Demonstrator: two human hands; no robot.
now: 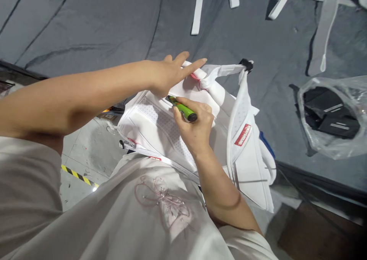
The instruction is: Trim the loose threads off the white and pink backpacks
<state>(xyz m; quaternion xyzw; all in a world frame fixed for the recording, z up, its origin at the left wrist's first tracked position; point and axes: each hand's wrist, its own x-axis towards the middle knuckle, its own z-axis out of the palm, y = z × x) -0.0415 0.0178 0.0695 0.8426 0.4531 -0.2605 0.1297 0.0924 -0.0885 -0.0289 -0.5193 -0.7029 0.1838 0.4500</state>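
Starting at nine o'clock, we are seeing the left arm reaching across the frame, and the left hand (169,72) is lying flat on the upper edge of the white bag (177,134), fingers spread and stretched toward one o'clock. It is gripping nothing; we judge that it is pressing the fabric down so the panel is staying taut and steady for the other hand.

Just below it, toward the centre, the right hand (195,128) is curled around a green lighter (183,109), pinching it between thumb and fingers. The lighter's front end is pointing toward ten o'clock and meeting the bag's seam right under the left palm; whether a flame is burning we cannot tell. Holding it low and slanted is letting the tip reach the seam while the knuckles are resting on the perforated mesh panel.

The bag itself is sitting in the middle of the view, propped between the person's body at six o'clock and the edge of the table, which is draped in grey cloth (86,26). Its strap (239,99), carrying a red label (243,134), is hanging down at three o'clock, out of the way of the hands.

Further right, at three o'clock, a clear plastic bag (332,116) with dark items inside is lying on the cloth, well apart from the hands. At twelve to one o'clock, loose white straps (197,11) are lying across the cloth.
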